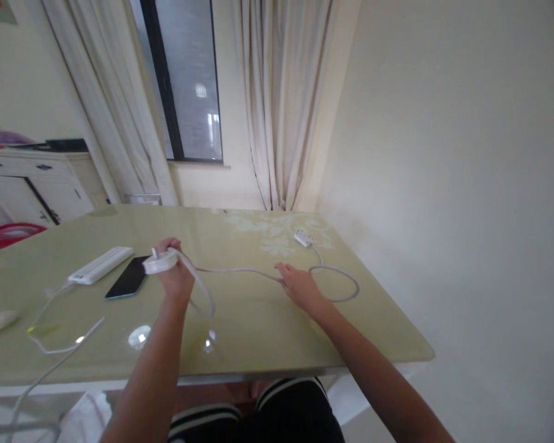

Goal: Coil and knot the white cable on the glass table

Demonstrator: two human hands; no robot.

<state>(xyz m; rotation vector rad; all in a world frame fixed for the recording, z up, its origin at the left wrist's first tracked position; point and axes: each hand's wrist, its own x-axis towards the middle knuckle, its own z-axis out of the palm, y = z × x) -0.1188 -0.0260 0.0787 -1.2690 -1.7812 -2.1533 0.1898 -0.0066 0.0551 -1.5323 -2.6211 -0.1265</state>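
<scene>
My left hand is closed around a wound coil of white cable, held just above the green glass table. From the coil the white cable runs right across the table to my right hand, which pinches it against the tabletop. Beyond that hand the cable curls in a loop and ends at a small white adapter near the far right corner.
A white power strip and a dark phone lie left of my left hand. Thin white cords trail over the table's near-left edge. A white cabinet, curtains and a window stand behind; a wall is at the right.
</scene>
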